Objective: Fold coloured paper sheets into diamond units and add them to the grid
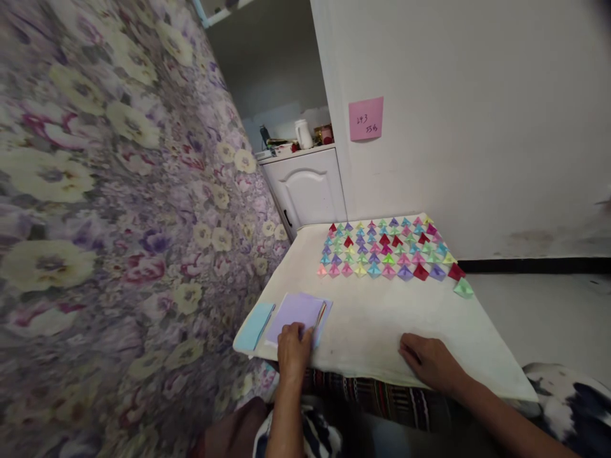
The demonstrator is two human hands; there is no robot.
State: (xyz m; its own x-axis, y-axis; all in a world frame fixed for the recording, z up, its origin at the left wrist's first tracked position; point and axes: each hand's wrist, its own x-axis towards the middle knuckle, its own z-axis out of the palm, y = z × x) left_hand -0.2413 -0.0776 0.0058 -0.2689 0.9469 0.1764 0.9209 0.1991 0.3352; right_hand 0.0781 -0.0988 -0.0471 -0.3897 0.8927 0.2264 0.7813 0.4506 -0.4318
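Observation:
My left hand is on the near edge of a stack of lilac paper, its fingers curled and pressed together at the sheets. Whether a single sheet is pinched is hidden. Along the stack's right side runs a thin brown-and-white strip that I cannot make out. Light blue paper lies left of the stack. My right hand rests on the table near its front edge, fingers curled in, with nothing visible in it. Across the far part, folded paper pieces in many colours stand in rows.
The cream-covered table meets a white wall bearing a pink note. A flowered curtain hangs close on the left. Behind is a white cabinet with a white jug on top. One green folded piece sits near the right edge.

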